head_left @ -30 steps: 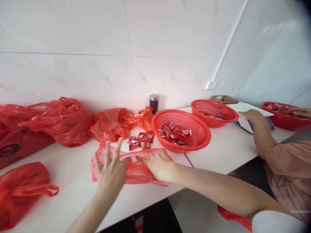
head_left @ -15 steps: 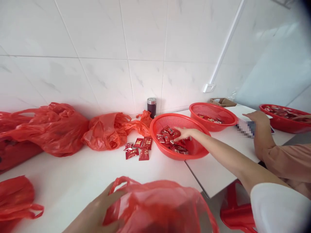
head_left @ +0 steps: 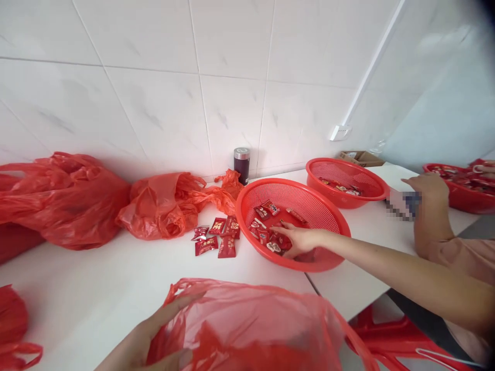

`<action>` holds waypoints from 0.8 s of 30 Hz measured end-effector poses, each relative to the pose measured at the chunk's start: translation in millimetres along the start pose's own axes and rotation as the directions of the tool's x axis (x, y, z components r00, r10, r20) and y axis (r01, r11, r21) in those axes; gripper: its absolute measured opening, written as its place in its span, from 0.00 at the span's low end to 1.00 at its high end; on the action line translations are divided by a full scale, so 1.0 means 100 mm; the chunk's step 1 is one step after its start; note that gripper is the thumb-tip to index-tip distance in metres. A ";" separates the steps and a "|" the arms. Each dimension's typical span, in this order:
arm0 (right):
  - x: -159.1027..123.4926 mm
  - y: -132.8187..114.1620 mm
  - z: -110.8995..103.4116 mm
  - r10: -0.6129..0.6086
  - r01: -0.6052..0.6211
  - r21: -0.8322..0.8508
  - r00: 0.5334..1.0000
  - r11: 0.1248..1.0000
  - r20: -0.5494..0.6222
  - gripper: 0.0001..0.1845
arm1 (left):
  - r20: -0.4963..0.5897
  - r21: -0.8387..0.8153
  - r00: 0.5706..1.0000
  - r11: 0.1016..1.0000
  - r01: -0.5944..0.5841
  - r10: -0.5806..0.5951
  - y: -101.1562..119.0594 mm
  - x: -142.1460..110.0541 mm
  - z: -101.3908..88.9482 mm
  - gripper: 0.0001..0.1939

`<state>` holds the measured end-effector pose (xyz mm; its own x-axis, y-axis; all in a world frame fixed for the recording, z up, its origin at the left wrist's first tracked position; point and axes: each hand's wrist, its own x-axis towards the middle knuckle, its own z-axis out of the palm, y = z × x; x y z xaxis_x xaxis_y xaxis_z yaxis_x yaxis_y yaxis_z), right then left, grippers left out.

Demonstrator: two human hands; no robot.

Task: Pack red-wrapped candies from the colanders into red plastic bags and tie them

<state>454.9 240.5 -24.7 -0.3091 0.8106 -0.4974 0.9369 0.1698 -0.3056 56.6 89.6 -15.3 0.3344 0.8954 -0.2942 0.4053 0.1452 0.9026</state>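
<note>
My left hand [head_left: 149,340] grips the rim of a thin red plastic bag [head_left: 255,330] held wide at the table's near edge, thumb and fingers pinching the film. My right hand [head_left: 297,239] reaches into the nearer red mesh basket [head_left: 332,216], fingers curled over a heap of small red candy packets [head_left: 266,234]. Whether the hand has any packets in it I cannot make out.
Several loose red packets [head_left: 216,239] lie on the white table [head_left: 96,288] left of the basket. Crumpled red bags [head_left: 166,203] and a dark flask [head_left: 242,165] line the tiled wall. A second basket [head_left: 346,180] stands behind; another person's hand [head_left: 427,188] rests at the right.
My right hand left the bag, reached into the basket and drew toward its near side. The bag came up toward me and opened, with my left hand staying on its rim.
</note>
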 end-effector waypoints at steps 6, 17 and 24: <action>-0.06 -0.19 0.17 0.029 -0.037 -0.136 0.998 0.990 -0.059 0.62 | -0.028 -0.038 0.998 0.998 0.049 -0.051 0.16 0.11 0.17 0.33; 0.14 -0.44 0.20 -0.292 0.255 -0.255 0.949 0.933 -0.119 0.45 | 0.045 -0.041 0.995 0.995 0.094 -0.092 0.03 0.05 0.24 0.32; 0.26 -0.42 -0.14 -0.154 0.173 0.038 0.941 0.984 -0.302 0.20 | -0.060 0.031 0.997 0.998 0.048 -0.046 0.13 0.02 0.20 0.32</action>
<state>409.6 262.1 -12.9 -0.3857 0.9057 -0.1762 0.8625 0.2861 -0.4176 79.3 84.4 -10.8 0.2632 0.9115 -0.3160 0.4469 0.1751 0.8773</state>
